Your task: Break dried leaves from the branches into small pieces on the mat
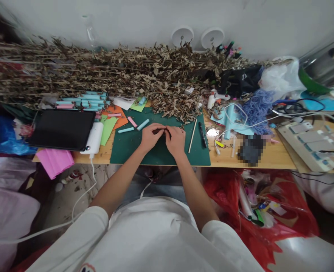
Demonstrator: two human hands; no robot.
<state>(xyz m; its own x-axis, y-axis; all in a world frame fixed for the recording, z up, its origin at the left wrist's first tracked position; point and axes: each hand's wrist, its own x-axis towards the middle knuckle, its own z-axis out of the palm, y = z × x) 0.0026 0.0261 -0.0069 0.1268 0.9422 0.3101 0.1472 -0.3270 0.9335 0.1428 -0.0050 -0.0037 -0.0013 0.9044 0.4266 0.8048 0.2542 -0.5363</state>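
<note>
My left hand [151, 136] and my right hand [176, 139] meet over a dark green cutting mat [161, 156]. Both have curled fingers with the fingertips pinched together, and whatever lies between them is too small or hidden to make out. Just left of my left hand are two light blue paper rolls [143, 124] and a pink paper roll [132, 121]. To the right of my right hand, a thin wooden stick [192, 136] and a black pen [202, 135] lie on the mat.
Dried leafy stalks [121, 71] run along the back. On the left are a black tablet [63, 129], a white power bank [95, 138] and stacked blue rolls [90, 100]. A glue gun [218, 97], purple yarn [257, 109] and a power strip [308, 143] lie right. A red bag [294, 204] hangs below.
</note>
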